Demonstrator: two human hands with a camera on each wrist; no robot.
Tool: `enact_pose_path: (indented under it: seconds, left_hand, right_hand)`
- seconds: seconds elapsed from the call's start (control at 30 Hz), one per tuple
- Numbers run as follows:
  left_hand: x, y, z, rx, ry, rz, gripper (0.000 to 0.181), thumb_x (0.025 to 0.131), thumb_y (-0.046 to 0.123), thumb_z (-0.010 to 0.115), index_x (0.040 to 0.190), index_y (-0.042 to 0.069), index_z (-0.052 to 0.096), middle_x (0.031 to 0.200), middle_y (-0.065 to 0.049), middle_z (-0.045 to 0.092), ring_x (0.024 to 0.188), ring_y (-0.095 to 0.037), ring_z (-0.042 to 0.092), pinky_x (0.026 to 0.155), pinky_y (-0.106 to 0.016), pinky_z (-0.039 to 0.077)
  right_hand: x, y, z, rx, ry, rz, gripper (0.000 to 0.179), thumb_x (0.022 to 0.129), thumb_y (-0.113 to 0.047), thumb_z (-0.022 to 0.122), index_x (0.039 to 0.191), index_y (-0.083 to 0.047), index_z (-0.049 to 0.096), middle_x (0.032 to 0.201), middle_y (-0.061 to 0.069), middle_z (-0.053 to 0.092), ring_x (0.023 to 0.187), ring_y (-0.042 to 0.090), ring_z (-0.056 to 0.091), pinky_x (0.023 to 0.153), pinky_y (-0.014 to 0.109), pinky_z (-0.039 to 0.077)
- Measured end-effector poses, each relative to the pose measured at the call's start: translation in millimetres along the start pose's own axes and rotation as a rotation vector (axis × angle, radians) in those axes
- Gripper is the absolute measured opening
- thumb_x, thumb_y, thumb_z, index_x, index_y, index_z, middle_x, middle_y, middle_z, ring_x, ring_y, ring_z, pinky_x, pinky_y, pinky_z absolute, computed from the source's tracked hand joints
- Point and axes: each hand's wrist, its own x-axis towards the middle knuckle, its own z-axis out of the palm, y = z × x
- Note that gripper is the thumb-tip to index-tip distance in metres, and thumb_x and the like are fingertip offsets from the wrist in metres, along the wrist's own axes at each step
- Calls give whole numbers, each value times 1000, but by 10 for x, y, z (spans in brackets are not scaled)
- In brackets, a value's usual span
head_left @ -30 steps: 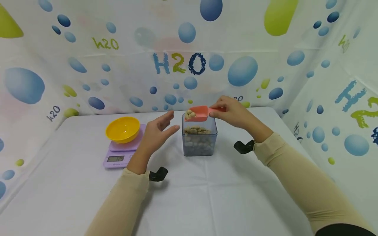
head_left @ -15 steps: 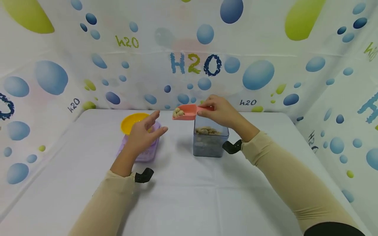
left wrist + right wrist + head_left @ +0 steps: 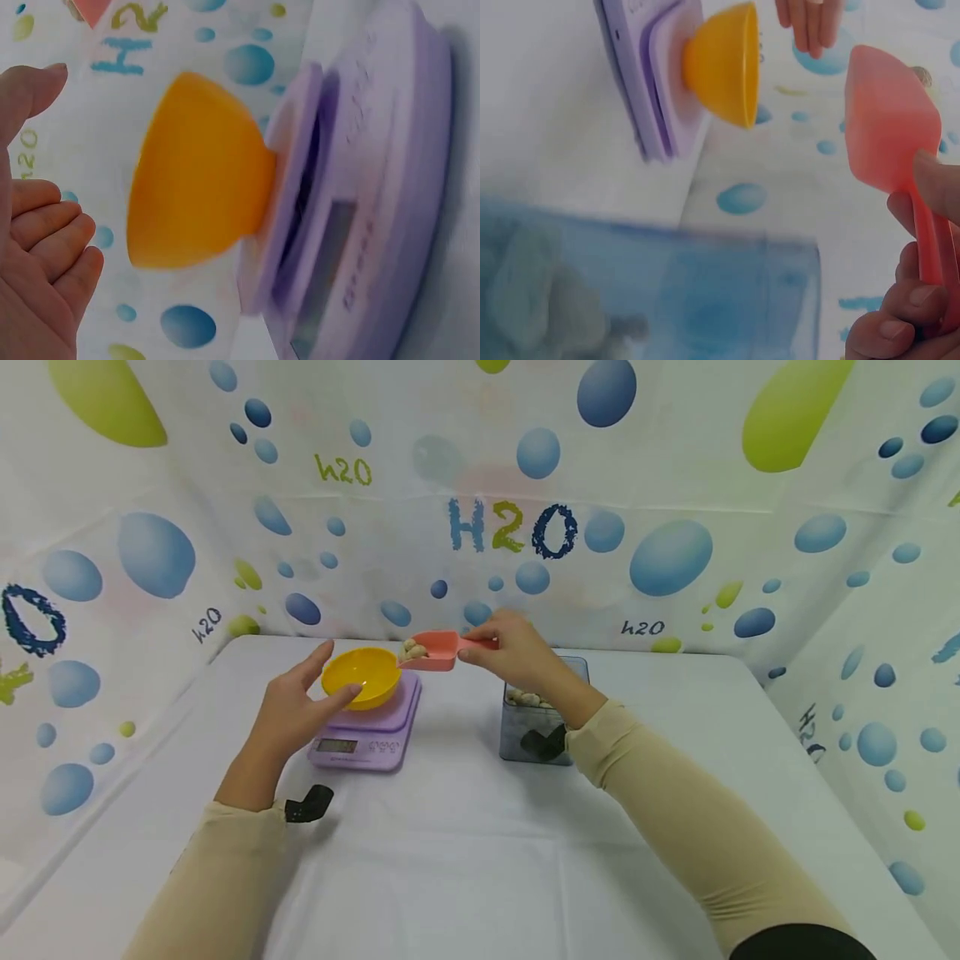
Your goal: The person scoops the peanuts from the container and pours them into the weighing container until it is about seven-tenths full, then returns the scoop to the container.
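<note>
My right hand [image 3: 517, 652] grips the handle of a coral scoop [image 3: 438, 650], its fingers curled round it in the right wrist view. Several pale, round nut-like pieces [image 3: 412, 650] lie at the scoop's front end. That end is at the right rim of a yellow bowl [image 3: 363, 677], above table height. The bowl stands on a lilac kitchen scale [image 3: 367, 747] with a small display. Beside the bowl on the left, my left hand [image 3: 288, 706] is held with thumb and fingers spread, holding nothing. In the left wrist view its fingers [image 3: 56, 236] are apart from the bowl.
A clear grey-blue container [image 3: 525, 735] with more of the pale pieces stands right of the scale, partly hidden by my right forearm. A white cloth [image 3: 465, 860] covers the table. Behind it hangs a curtain [image 3: 405, 552] printed with bubbles and lettering.
My right hand has carried the loaded scoop left from over the container to the bowl's rim. My left hand has moved left to the bowl's far side. The head view has turned left.
</note>
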Motion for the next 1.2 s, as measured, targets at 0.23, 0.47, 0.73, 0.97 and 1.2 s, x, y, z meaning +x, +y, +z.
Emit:
enact_pose_path:
  seconds: [0.23,0.47,0.73,0.97,1.2]
  left_hand:
    - [46,-258,17,55,-90,-98,96,88,66,57,160,21,12,164,-11,19,144,-46,27,111,-65,29]
    - [99,-368,110,40,-151,-178,97,88,70,52,160,22,9,165,-12,16,145,-46,25,110,-66,29]
    - [99,-405,116,19,-139,-178,96,88,68,54,160,20,12,163,-12,21,144,-46,27,110,-64,32]
    - [107,-390,110,-1,-143,-182,96,87,67,56,160,20,13,163,-13,22,146,-44,26,110,-63,32]
    - [105,-397,116,-1,-142,-156,95,88,66,56,159,16,16,162,-15,25,144,-45,28,111,-63,31]
  right_hand:
    - [83,-152,212,63,-2,29,37,93,-35,67,122,-11,71,104,2,58,97,19,51,76,30,51]
    - [164,-273,449,75,13,53,40,94,-34,67,126,-10,69,104,3,58,96,19,52,74,25,50]
    - [262,-340,692,30,69,47,39,93,-35,68,124,-11,70,105,3,58,92,17,52,73,24,49]
    - [271,-393,859,-13,119,33,32,93,-30,68,117,-9,73,97,4,54,86,17,50,62,23,44]
    - [262,-426,1019,-84,125,81,33,94,-29,67,120,-8,71,98,2,49,84,15,52,63,17,47]
